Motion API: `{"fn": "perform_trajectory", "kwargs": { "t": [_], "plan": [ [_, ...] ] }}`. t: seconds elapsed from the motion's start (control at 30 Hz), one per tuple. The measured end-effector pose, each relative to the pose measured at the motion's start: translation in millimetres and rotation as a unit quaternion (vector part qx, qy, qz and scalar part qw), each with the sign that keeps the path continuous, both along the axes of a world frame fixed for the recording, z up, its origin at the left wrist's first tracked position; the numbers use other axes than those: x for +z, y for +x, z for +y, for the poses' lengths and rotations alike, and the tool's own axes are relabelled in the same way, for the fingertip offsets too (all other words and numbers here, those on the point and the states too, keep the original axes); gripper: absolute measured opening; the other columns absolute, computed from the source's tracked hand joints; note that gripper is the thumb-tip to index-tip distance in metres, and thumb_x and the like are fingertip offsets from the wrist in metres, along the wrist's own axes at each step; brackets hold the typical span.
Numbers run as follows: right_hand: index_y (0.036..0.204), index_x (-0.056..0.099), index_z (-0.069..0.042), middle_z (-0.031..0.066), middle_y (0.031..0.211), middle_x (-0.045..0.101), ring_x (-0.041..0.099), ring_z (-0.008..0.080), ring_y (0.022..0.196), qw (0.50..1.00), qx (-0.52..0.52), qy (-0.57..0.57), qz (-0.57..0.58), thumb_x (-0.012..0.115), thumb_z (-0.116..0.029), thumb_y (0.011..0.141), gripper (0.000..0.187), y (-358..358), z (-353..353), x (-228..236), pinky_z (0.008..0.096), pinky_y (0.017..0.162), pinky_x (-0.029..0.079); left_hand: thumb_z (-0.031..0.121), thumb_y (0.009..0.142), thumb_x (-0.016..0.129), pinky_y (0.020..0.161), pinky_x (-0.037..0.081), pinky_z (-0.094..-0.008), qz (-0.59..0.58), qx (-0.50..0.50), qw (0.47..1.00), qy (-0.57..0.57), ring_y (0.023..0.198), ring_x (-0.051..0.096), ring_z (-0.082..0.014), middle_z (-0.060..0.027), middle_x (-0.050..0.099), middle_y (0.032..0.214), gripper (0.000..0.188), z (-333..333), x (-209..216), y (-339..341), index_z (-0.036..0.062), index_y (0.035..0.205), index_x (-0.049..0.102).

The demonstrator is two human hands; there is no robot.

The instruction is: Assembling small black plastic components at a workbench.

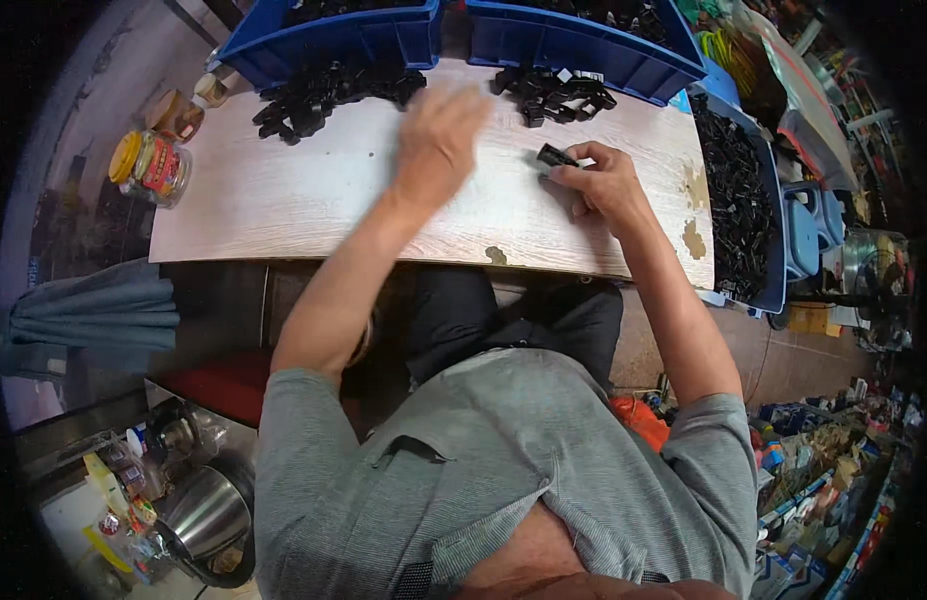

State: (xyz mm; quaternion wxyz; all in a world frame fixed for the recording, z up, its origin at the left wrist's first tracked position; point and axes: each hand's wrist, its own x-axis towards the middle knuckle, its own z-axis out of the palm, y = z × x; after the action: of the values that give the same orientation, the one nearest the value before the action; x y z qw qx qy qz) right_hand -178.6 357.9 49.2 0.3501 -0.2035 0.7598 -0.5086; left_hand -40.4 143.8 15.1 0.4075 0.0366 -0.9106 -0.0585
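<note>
My right hand (605,184) pinches a small black plastic part (555,157) between thumb and fingers, just above the right half of the white table (313,190). Over the middle of the tabletop reaches my left hand (438,135), its fingers smeared by motion; whether it holds anything is hidden. Closest to its fingertips lies a loose pile of black plastic parts (318,100), in front of the left blue bin. A second pile of black parts (558,95) rests beyond my right hand, before the other bin.
Two blue bins, the left bin (333,45) and the right bin (583,55), stand along the far edge with black parts inside. Beside the table's right edge sits a blue crate of black parts (738,200). A yellow-lidded jar (153,170) occupies the left edge.
</note>
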Motion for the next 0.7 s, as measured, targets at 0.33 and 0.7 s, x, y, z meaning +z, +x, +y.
{"fn": "perform_trajectory", "kwargs": {
  "t": [0.33, 0.7],
  "plan": [
    [0.116, 0.069, -0.003, 0.0015, 0.058, 0.051, 0.059, 0.0167, 0.048, 0.934, -0.335, -0.121, 0.023, 0.082, -0.016, 0.082, 0.039, -90.4, 63.0, 13.0, 0.0355, 0.046, 0.057, -0.001, 0.085, 0.056, 0.100, 0.050, -0.0428, -0.139, 0.019, 0.988, -0.072, 0.114, 0.063, -0.0335, -0.0129, 0.070, 0.113, 0.028, -73.1, 6.7, 6.9, 0.0044, 0.108, 0.072],
    [0.126, 0.063, -0.004, 0.0022, 0.063, 0.058, 0.054, 0.0130, 0.049, 0.987, -0.150, -0.024, 0.059, 0.082, -0.016, 0.082, 0.050, -46.3, -1.3, 11.8, 0.0303, 0.048, 0.051, 0.002, 0.090, 0.059, 0.108, 0.047, -0.0439, -0.176, 0.024, 0.984, -0.029, 0.125, 0.059, -0.0334, -0.0133, 0.067, 0.127, 0.033, -70.9, 27.6, 10.2, 0.0065, 0.121, 0.070]
  ]
}}
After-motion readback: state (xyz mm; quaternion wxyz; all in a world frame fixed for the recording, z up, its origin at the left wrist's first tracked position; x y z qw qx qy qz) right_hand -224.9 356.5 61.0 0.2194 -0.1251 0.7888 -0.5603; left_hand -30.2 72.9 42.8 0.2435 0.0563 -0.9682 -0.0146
